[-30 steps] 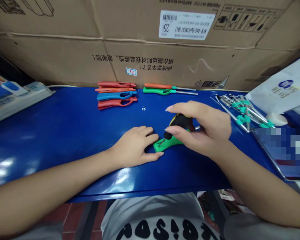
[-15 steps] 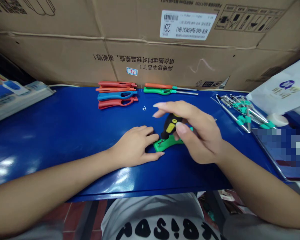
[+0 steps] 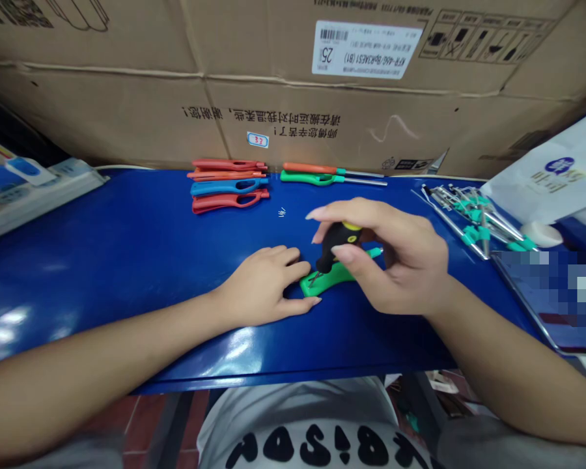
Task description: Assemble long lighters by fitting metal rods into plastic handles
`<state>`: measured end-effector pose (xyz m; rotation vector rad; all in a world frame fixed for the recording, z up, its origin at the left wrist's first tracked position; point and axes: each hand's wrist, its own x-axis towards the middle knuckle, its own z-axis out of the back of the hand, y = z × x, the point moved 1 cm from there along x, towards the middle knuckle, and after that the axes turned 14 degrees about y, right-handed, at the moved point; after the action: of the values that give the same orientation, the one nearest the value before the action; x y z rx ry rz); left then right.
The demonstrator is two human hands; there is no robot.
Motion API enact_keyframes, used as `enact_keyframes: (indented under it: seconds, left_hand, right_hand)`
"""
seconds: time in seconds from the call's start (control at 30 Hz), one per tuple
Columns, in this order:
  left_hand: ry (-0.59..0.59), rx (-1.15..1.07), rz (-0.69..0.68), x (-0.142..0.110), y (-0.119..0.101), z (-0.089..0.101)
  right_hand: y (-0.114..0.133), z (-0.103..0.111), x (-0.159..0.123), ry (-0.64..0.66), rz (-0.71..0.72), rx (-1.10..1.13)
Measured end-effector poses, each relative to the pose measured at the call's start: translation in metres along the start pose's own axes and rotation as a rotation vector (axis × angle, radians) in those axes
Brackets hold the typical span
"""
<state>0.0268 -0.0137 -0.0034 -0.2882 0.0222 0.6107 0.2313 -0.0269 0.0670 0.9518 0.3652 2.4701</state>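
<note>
My right hand [image 3: 395, 260] is closed around a stubby black and yellow screwdriver [image 3: 338, 242]. The screwdriver leans, its short shaft pointing down at the left end of a green lighter handle [image 3: 339, 276] on the table. Thumb and fingers of my left hand [image 3: 268, 286] pinch that left end, keeping the handle flat on the tabletop. Part of the handle's right side is covered by my right hand, though its tip shows past the fingers. Small white-silver pieces, probably screws [image 3: 282, 212], lie loose beyond my hands.
Red, orange and blue lighter handles [image 3: 229, 187] lie at the back, beside two lighters with metal tubes [image 3: 334, 177]. Metal lighter tubes with teal parts [image 3: 478, 218] are piled right, near a white bag [image 3: 542, 169] and a tablet [image 3: 537, 299]. A cardboard box [image 3: 141, 117] stands behind; a power strip [image 3: 43, 189] sits left.
My right hand has shifted slightly right and turned with the screwdriver, uncovering more of the green handle's right end. My left hand and the handle stay where they were.
</note>
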Motion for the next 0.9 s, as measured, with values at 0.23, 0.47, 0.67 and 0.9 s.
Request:
enact_keyframes:
  seconds: [0.23,0.47,0.67,0.9]
  left_hand:
    - [0.010,0.017,0.001,0.0002,0.0003,0.0000]
    - [-0.004,0.013,0.007,-0.0004,0.0001,0.0005]
    - [-0.002,0.025,-0.007,-0.0007,0.0001,-0.0007]
    - [-0.009,-0.007,-0.002,0.0004,-0.0006,0.0007]
  right_hand:
    - [-0.0019,-0.0018,-0.0030,0.060,-0.025,-0.062]
    - [-0.0009,-0.0014,-0.0024,-0.041,0.053,-0.200]
    - [-0.0032,-0.0066,-0.0041,0.114,-0.039,0.116]
    - [0.0021,-0.0041,-0.0030,-0.036,0.040,-0.160]
